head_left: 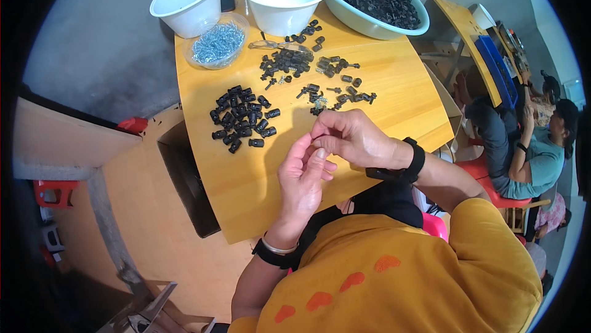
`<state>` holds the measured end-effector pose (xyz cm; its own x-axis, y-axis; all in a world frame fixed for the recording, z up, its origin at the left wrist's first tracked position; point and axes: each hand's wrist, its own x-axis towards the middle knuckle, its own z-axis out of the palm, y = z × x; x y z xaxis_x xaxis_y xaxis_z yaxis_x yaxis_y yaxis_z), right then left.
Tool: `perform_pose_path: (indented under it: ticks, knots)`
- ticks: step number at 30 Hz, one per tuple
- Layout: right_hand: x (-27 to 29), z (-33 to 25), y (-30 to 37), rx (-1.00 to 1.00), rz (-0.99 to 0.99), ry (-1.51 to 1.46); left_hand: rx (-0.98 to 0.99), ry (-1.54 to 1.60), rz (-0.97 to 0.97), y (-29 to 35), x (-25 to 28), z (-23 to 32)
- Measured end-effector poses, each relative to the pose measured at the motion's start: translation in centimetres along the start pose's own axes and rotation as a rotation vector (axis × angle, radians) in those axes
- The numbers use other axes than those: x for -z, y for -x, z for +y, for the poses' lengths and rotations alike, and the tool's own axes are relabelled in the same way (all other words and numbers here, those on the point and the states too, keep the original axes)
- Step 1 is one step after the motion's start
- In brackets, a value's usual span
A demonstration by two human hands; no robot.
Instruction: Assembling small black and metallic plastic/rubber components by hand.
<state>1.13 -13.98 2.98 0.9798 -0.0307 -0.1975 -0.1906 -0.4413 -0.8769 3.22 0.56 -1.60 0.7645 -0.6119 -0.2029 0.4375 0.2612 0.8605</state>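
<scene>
My left hand [300, 180] and my right hand [360, 140] meet above the near edge of the wooden table [246, 197]. Fingertips of both are pinched together, and whatever sits between them is hidden or too small to make out. Beyond my left hand lies a pile of black cylindrical pieces that look like cord locks [241, 115]. Just past my right hand are scattered loose black plungers and barrels [351, 94], with a little cluster of small silvery springs [319, 103] among them. Farther back is another heap of black parts [286, 62].
A clear bowl of silvery springs [218, 44] stands at the far left, by a white tub [188, 2]. Another white tub [284, 0] and a pale basin [377, 27] heaped with black parts line the back. At right, people [538, 160] sit by another table [462, 22].
</scene>
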Motion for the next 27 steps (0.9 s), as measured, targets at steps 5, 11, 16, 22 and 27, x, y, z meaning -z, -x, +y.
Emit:
perform_pose_path:
  ticks: [5,11,16,22,27]
  knots:
    - [-1.1,0.2,1.5,-0.01,0.066,-0.355,-0.011,-0.054,-0.078,0.5,0.7,0.5]
    - [-0.4,1.2,3.3,0.009,0.059,-0.477,-0.039,-0.182,-0.05,0.5,-0.3,-0.2]
    - [1.0,1.7,5.3,0.146,0.029,-0.223,-0.133,-0.244,0.025,0.8,-2.3,-2.1]
    - [3.1,3.0,7.7,0.248,0.011,-0.161,-0.168,-0.276,0.091,1.5,-3.3,-3.7]
    - [7.2,4.1,7.8,0.115,0.088,0.116,-0.111,-0.265,0.167,1.2,-2.2,-2.0]
